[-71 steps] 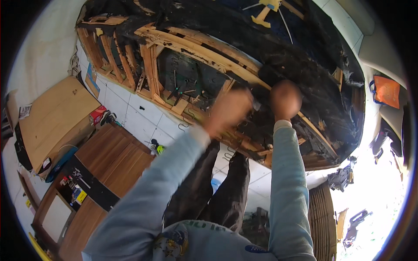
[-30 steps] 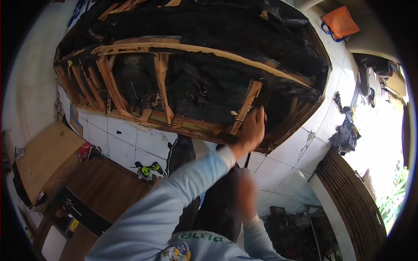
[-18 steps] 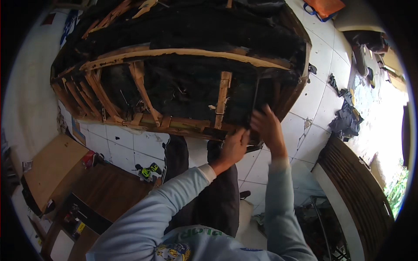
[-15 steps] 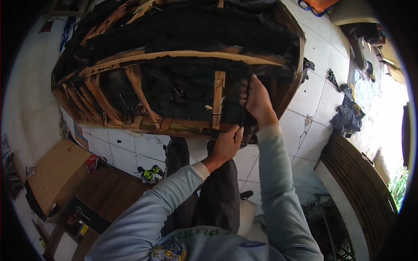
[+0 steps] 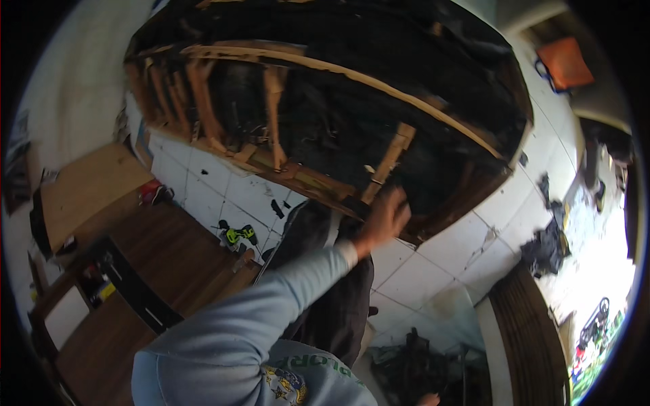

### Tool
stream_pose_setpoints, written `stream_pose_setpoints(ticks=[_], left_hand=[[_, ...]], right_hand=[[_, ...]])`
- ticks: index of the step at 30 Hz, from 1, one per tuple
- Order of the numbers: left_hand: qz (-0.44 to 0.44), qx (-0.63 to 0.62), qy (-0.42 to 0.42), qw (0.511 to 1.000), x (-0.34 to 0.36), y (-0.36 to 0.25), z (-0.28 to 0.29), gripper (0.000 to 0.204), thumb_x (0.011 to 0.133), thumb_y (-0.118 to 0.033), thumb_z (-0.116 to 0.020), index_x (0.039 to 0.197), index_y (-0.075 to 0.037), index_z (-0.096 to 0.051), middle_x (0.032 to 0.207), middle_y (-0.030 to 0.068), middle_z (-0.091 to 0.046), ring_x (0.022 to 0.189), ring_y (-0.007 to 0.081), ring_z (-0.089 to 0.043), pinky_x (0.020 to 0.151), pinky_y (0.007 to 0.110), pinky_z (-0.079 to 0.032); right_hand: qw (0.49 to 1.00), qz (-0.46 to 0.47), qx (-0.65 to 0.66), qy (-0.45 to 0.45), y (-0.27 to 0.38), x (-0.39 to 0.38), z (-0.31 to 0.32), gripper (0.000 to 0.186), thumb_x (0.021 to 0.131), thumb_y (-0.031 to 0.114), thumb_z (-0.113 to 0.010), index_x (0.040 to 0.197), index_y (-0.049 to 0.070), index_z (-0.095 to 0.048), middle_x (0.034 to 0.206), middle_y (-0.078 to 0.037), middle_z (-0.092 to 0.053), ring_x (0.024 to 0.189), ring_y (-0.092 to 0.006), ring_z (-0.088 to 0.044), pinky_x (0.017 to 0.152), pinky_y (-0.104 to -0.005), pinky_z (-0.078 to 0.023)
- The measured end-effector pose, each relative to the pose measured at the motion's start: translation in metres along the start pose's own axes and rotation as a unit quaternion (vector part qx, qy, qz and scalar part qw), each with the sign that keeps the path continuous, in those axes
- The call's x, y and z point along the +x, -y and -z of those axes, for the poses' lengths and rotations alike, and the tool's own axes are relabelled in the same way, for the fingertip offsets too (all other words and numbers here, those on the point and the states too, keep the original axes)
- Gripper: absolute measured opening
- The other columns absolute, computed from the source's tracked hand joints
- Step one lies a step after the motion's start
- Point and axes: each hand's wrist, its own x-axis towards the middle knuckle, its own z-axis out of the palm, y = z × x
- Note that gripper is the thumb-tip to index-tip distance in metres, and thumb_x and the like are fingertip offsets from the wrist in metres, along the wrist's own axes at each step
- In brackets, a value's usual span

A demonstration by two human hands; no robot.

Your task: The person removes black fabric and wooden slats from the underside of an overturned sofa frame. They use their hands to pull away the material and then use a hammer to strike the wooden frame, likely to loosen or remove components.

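The left hand (image 5: 386, 218) is at the near right edge of the large wooden frame (image 5: 467, 197), just beside the foot of a short tilted strut (image 5: 391, 161); motion blurs it, and whether its fingers are clamped on anything cannot be told. Only a sliver of the right hand (image 5: 428, 400) shows at the lower border, so its grip cannot be told either. The frame, covered in black cloth (image 5: 406, 84), lies across the tiled floor (image 5: 433, 271), right in front of the person's dark trousers (image 5: 335, 308). The strut's wood looks rough and broken, so a quick sweep along it could drive a splinter into the palm or snag the sleeve (image 5: 291, 287). If its lower joint is weak, a knock might work it loose. Hard pressure on this one edge could rock the whole frame against the legs. Dark scraps (image 5: 277, 208) and a green-and-black power tool (image 5: 238, 235) lie on the tiles near the feet, where a careless step could cause a stumble.
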Motion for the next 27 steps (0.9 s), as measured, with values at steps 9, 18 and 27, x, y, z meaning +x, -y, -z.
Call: stream_pose_setpoints(ticks=[9,18,27], left_hand=[[0.245,-0.088,-0.288,0.922,0.214,0.1,0.267,0.115,0.095,-0.072,-0.058,0.162,0.011,-0.013,0.166,0.0287,-0.027,0.156,0.0403,-0.026,0.125,0.045,-0.028],[0.012,0.189,-0.226,0.956,0.215,0.107,0.282,0.049,0.107,-0.03,-0.044,0.08,0.007,-0.064,0.088,0.0298,-0.069,0.083,0.0497,-0.067,0.077,0.058,-0.053],[0.048,0.013,-0.146,0.988,0.099,0.069,0.195,0.039,0.107,-0.028,-0.047,0.097,0.004,-0.066,0.088,0.0318,-0.067,0.086,0.0509,-0.065,0.074,0.057,-0.05]], right_hand=[[0.943,0.321,-0.002,0.09,0.367,-0.031,-0.111,0.05,0.104,0.021,-0.058,0.14,-0.013,-0.054,0.132,-0.033,-0.063,0.123,-0.0475,-0.06,0.107,-0.0457,-0.047],[0.824,0.545,0.115,0.107,0.778,-0.189,-0.127,0.045,0.104,0.041,-0.058,0.115,-0.002,-0.066,0.106,-0.029,-0.07,0.103,-0.0479,-0.067,0.087,-0.0498,-0.052],[0.816,0.184,0.335,0.433,0.938,-0.279,-0.17,0.038,0.105,0.039,-0.062,0.109,0.002,-0.064,0.087,-0.01,-0.063,0.073,-0.0247,-0.062,0.063,-0.0384,-0.053]])
